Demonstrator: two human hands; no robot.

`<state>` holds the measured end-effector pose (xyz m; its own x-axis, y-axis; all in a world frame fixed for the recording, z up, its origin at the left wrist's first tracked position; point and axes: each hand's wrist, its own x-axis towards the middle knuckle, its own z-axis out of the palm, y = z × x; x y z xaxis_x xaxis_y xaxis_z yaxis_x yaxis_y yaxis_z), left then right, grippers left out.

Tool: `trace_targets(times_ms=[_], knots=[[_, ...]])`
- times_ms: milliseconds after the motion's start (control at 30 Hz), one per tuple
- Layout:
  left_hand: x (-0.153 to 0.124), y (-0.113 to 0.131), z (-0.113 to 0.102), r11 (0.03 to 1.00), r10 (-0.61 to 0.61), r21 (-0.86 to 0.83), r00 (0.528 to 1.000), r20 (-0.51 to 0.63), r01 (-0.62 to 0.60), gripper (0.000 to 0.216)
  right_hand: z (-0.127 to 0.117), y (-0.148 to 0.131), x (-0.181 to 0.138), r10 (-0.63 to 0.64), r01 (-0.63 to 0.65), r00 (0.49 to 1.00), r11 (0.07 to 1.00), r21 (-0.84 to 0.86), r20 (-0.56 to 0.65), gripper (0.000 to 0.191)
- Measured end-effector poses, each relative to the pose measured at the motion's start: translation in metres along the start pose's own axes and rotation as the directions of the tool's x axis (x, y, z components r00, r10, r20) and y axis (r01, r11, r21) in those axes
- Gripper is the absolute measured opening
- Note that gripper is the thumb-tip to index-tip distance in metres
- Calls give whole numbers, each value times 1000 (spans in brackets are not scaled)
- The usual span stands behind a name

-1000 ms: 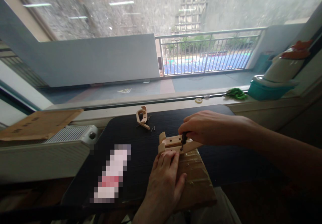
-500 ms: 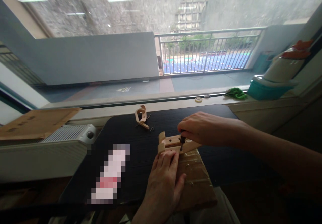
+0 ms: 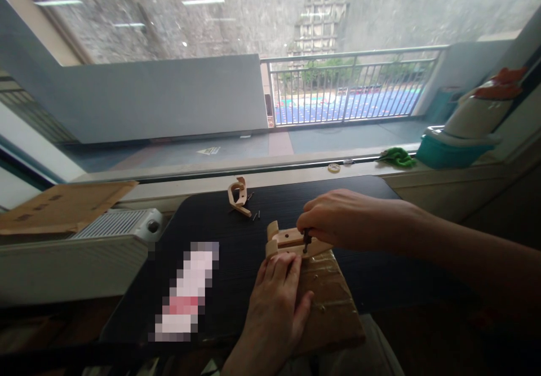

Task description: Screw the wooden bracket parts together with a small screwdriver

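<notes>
Curved pale wooden pieces [image 3: 288, 237] with dark screw holes lie side by side on a tape-covered wooden block [image 3: 333, 302]. My left hand [image 3: 276, 294] lies palm down on the block, its fingers stretched out and its thumb apart. Its fingertips press against the near wooden piece. In my right hand [image 3: 332, 215], closed from above, is a dark screwdriver-like tool [image 3: 306, 240]; the grip hides its upper part. The tool stands nearly upright, its tip at a spot on the near piece.
On the black table [image 3: 236, 274], another curved wooden piece [image 3: 239, 195] lies at the back, beside several loose screws [image 3: 256, 215]. A blurred pale item [image 3: 186, 291] is at the left. A tape roll [image 3: 333, 168], green cloth [image 3: 397, 156] and teal container [image 3: 452, 149] line the windowsill.
My right hand has shifted slightly left and turned a little around the tool. My left hand and the wooden pieces stay in place.
</notes>
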<state>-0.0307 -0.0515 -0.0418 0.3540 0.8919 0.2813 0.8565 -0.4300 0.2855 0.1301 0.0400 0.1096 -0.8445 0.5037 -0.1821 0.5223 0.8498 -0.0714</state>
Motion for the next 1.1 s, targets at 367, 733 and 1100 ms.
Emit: trace_targets(times_ms=[367, 733, 1100], knots=[[0, -1, 2, 1000, -7, -10, 1000, 15, 7, 51, 11, 8, 4, 39, -37, 997, 999, 38, -64, 22], [-1, 1, 0, 1000, -15, 1, 1000, 6, 15, 51, -1, 6, -4, 16, -15, 999, 999, 40, -35, 19], [-1, 0, 1, 1000, -24, -1, 998, 50, 24, 51, 7, 6, 2, 5, -6, 999, 1000, -20, -42, 18]])
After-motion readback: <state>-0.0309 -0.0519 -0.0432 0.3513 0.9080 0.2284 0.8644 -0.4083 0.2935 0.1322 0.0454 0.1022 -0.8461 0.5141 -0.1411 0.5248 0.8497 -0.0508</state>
